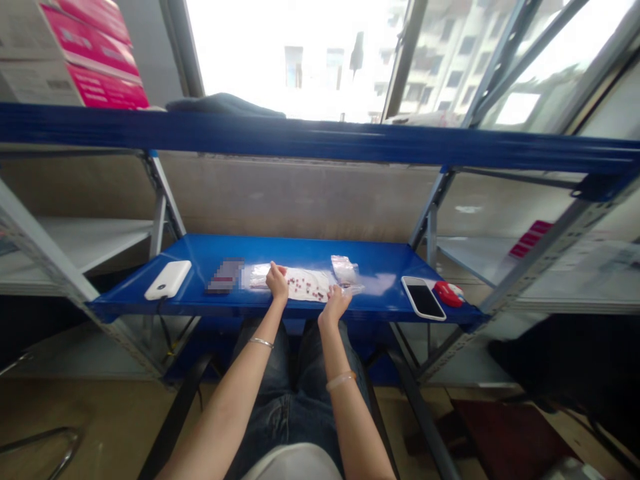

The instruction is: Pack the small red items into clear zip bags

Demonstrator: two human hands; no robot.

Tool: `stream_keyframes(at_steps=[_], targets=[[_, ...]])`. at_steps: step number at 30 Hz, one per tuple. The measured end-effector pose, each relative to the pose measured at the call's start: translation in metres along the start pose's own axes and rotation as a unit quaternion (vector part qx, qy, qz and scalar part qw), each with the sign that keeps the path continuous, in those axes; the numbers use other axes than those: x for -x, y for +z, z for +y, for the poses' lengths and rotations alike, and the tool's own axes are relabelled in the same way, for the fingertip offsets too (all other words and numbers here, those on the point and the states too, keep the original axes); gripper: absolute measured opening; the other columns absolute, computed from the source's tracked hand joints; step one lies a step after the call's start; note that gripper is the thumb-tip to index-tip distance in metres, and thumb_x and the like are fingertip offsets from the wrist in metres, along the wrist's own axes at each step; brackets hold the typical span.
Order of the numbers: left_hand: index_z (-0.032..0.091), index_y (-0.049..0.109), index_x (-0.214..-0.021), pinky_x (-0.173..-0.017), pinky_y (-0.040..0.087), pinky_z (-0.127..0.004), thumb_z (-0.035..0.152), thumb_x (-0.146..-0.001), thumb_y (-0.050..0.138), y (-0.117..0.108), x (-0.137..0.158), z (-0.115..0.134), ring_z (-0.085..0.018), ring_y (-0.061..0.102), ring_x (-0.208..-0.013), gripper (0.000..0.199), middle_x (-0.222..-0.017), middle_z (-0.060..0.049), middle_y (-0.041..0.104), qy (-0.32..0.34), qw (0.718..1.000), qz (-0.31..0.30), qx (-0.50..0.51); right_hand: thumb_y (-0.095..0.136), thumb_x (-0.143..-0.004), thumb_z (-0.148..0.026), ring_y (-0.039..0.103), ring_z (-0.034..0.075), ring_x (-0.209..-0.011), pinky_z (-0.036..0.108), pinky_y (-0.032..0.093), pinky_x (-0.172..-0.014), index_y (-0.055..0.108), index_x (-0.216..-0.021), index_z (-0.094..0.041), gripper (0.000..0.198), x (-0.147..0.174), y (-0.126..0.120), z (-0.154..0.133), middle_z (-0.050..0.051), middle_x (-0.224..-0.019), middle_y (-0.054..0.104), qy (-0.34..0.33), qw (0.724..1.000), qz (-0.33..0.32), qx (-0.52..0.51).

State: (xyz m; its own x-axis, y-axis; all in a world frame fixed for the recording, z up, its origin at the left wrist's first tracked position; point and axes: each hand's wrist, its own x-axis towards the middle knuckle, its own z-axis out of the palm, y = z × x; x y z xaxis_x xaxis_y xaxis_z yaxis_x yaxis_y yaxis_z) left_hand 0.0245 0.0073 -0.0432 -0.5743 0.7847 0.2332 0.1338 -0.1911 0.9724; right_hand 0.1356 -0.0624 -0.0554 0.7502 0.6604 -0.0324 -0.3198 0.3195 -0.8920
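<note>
A white sheet, cloth or paper, [315,277] lies on the blue shelf, with several small dark red bead-like pieces scattered over it. My left hand [278,281] is closed over the left part of the sheet, thumb and fingers together; whatever it pinches is too small to see. At the right end of the sheet is my right hand [336,304], its fingers curled together beside a clear plastic bag [345,269]. Whether those fingers grip the bag, the sheet or a small piece cannot be made out.
The blue shelf [380,250] also bears a white power bank-like box [169,280] with a cable, a blurred-out dark item [225,277], a phone [423,298] and a red-and-white object [449,293]. Above runs a blue beam [320,139]; metal posts stand at both sides.
</note>
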Motion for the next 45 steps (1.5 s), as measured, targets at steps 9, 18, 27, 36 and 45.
stream_keyframes(at_steps=[9,18,27,36,45], targets=[[0.019,0.064,-0.081,-0.081,0.044,-0.031,0.048,-0.088,0.038,-0.031,0.038,0.013,-0.02,0.06,-0.085,0.04,-0.087,-0.007,0.066,0.142,0.982,-0.123,-0.004,0.057,-0.066,-0.034,0.067,0.021,-0.084,0.023,0.046,-0.056,0.067,-0.1,-0.013,0.041,0.011,0.004,-0.026,0.009,-0.091,0.068,0.079,0.993,-0.069,-0.06],[0.019,0.068,-0.072,-0.074,0.044,-0.029,0.048,-0.076,0.057,-0.067,0.051,0.041,-0.021,0.06,-0.078,0.032,-0.074,-0.005,0.068,0.062,0.925,-0.376,0.01,0.073,-0.059,-0.04,0.066,0.024,-0.089,0.03,0.049,-0.07,0.071,-0.091,-0.013,0.042,0.028,0.01,-0.035,0.01,-0.084,0.072,0.069,0.972,-0.224,-0.021],[0.018,0.065,-0.069,-0.064,0.045,-0.027,0.038,-0.073,0.06,-0.077,0.047,0.052,-0.018,0.061,-0.068,0.022,-0.068,-0.004,0.067,0.085,0.955,-0.278,0.05,0.071,-0.059,-0.046,0.063,0.017,-0.075,0.025,0.045,-0.063,0.071,-0.079,-0.014,0.038,0.036,0.013,-0.035,0.006,-0.078,0.069,0.066,0.952,-0.294,0.061],[0.017,0.066,-0.07,-0.066,0.045,-0.027,0.038,-0.071,0.064,-0.083,0.04,0.048,-0.018,0.062,-0.069,0.021,-0.069,-0.004,0.069,0.086,0.966,-0.241,0.046,0.07,-0.06,-0.048,0.061,0.016,-0.07,0.023,0.04,-0.059,0.071,-0.076,-0.015,0.037,0.03,0.007,-0.033,0.003,-0.071,0.067,0.047,0.936,-0.334,0.101],[0.018,0.063,-0.068,-0.064,0.044,-0.025,0.038,-0.073,0.063,-0.087,0.034,0.047,-0.017,0.061,-0.067,0.02,-0.066,-0.003,0.066,0.091,0.972,-0.215,0.035,0.071,-0.061,-0.045,0.06,0.016,-0.071,0.024,0.04,-0.062,0.071,-0.073,-0.015,0.032,0.025,0.003,-0.037,0.003,-0.071,0.067,0.046,0.933,-0.342,0.102]])
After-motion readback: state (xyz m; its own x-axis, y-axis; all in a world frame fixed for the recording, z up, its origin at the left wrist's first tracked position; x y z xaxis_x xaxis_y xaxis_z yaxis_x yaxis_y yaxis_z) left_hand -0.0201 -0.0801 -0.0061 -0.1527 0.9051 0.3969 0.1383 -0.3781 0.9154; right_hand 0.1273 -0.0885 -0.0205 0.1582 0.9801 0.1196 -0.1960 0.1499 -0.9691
